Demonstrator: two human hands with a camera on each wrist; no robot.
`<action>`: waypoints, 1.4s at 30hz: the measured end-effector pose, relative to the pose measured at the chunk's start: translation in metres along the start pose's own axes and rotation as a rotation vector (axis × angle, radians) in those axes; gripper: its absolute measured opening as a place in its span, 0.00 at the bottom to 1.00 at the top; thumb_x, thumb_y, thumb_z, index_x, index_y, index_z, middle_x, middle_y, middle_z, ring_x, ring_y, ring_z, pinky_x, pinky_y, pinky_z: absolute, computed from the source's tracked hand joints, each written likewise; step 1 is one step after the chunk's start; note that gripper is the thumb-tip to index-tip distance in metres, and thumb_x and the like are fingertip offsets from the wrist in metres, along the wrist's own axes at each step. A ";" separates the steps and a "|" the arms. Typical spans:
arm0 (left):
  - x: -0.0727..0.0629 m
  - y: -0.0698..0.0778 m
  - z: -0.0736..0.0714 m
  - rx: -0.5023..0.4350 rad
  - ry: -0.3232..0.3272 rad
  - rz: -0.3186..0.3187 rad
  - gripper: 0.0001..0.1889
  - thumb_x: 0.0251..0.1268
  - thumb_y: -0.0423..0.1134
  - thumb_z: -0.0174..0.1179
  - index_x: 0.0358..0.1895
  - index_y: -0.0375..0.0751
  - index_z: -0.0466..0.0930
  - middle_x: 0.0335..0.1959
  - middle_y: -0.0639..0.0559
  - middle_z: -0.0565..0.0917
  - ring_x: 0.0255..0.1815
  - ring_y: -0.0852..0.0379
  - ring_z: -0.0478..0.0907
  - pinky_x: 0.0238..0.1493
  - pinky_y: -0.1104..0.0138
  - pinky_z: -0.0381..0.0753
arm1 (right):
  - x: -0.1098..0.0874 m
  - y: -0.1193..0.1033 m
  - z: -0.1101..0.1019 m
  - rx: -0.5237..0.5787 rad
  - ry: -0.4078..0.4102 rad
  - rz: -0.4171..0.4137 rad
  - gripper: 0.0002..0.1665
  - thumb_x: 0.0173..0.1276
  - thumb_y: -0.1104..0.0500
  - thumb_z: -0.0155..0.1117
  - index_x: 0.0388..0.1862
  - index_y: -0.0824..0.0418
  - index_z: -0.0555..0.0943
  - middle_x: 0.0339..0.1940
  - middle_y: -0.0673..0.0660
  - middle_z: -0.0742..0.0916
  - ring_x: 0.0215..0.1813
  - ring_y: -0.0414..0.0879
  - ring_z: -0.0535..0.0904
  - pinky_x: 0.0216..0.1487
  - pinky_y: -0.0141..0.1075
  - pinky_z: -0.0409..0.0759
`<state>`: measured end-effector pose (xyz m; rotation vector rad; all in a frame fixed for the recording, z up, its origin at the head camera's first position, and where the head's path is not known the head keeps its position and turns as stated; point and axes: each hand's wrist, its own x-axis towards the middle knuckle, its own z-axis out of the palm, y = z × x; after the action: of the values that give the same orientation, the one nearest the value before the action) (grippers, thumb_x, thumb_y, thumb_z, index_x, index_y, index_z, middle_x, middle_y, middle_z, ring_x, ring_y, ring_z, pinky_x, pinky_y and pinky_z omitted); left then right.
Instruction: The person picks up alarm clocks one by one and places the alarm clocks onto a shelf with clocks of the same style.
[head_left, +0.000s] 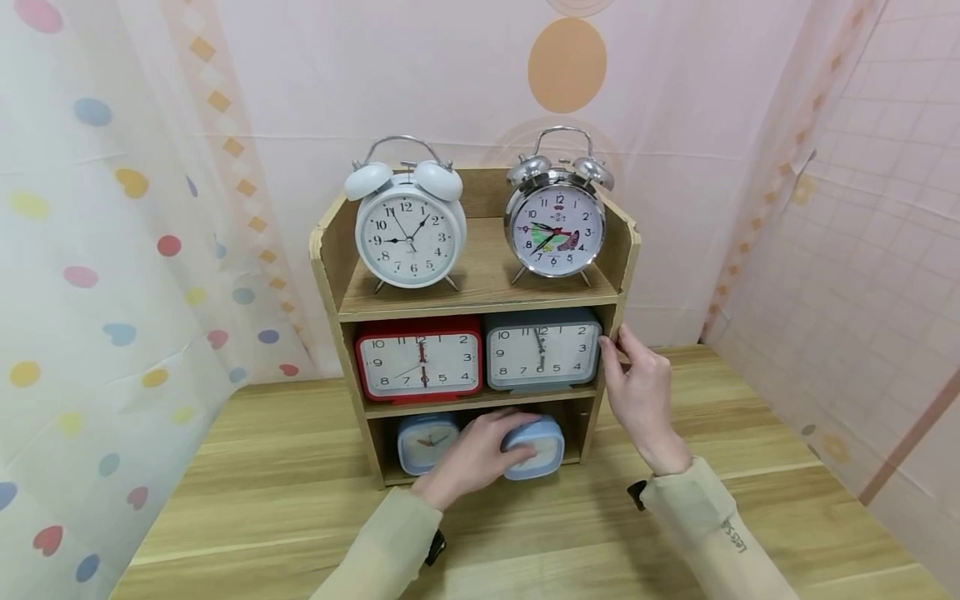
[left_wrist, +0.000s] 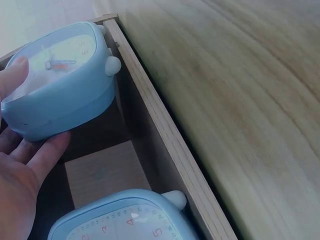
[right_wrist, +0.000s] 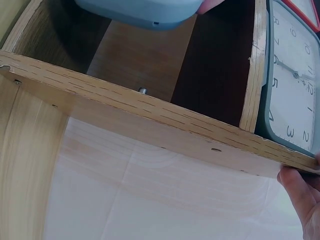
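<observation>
A light blue alarm clock (head_left: 546, 460) is held in my left hand (head_left: 476, 454) at the right side of the bottom compartment. In the left wrist view this clock (left_wrist: 75, 107) is tilted, the thumb on its front and fingers at its far side. A second blue alarm clock (head_left: 429, 440) stands at the left of that compartment, partly behind my left wrist. My right hand (head_left: 643, 387) grips the right side panel of the wooden shelf (head_left: 480, 306) at the middle level, thumb at its front edge, beside the grey clock (head_left: 543, 350).
A red clock (head_left: 420, 360) stands left of the grey one. On top stand a white twin-bell clock (head_left: 411, 237) and a silver twin-bell clock (head_left: 555, 229). The shelf rests on a wooden table (head_left: 262, 492), with a patterned curtain (head_left: 465, 75) behind.
</observation>
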<state>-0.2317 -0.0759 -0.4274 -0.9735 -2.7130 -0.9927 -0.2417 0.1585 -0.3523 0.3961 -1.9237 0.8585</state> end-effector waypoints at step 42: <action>0.025 -0.001 0.008 0.005 -0.063 -0.134 0.26 0.80 0.49 0.58 0.76 0.49 0.74 0.21 0.55 0.76 0.16 0.65 0.62 0.40 0.65 0.76 | -0.001 0.000 0.000 -0.023 -0.014 -0.002 0.07 0.75 0.68 0.64 0.35 0.71 0.81 0.27 0.67 0.89 0.31 0.60 0.92 0.27 0.46 0.87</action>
<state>-0.2510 -0.0582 -0.4268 -0.8458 -2.8637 -0.9916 -0.2410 0.1587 -0.3530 0.3912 -1.9441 0.8339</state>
